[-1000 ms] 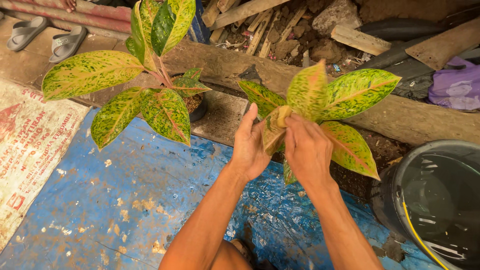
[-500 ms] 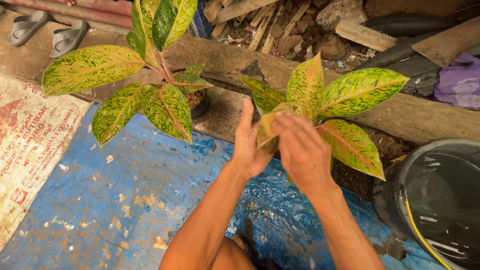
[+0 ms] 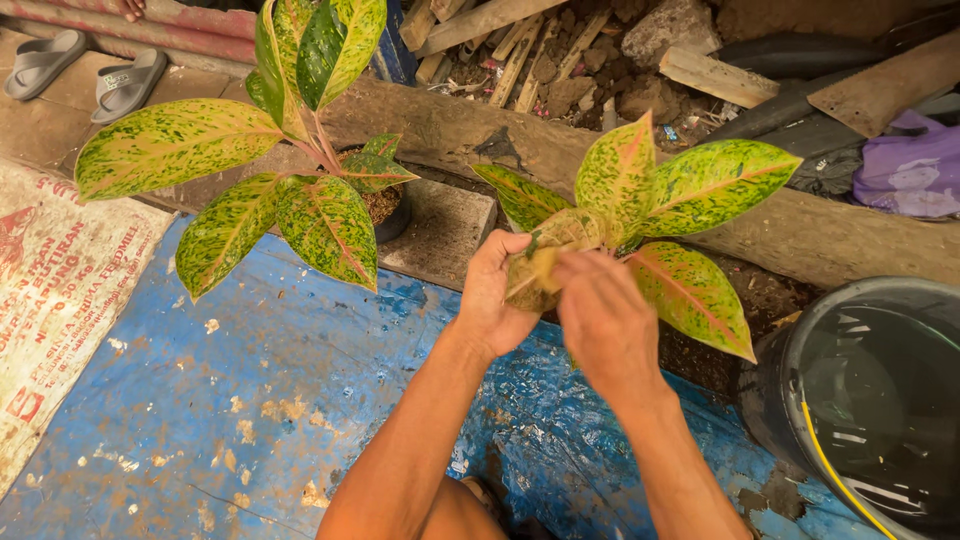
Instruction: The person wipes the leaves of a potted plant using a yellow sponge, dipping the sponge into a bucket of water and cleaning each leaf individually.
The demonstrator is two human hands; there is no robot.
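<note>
We see our left hand point(image 3: 497, 300) cupped around the base of a small plant with yellow-green speckled leaves and pink midribs point(image 3: 660, 200), fingers curled about a yellowed, wilting lower leaf point(image 3: 545, 262). Our right hand point(image 3: 605, 320) is just beside it, its fingertips pinching that same faded leaf, so both hands are closed on the plant. The plant is held up in the middle of the scene, above the far edge of a worn blue plastic tarpaulin point(image 3: 250, 400) spread on the ground.

To the left and farther off stands a larger plant of the same speckled kind point(image 3: 280, 190) in a small black pot point(image 3: 385, 215), which rests by a grey concrete slab point(image 3: 445, 225). At the near right is a black bucket holding dark water point(image 3: 870, 400), with a thin yellow hose point(image 3: 835, 470) running over its rim. A printed white sack point(image 3: 55, 300) lies at the left, a pair of grey sandals point(image 3: 85, 70) at the far left, and a rough wooden log point(image 3: 820, 235) crosses the far side.
</note>
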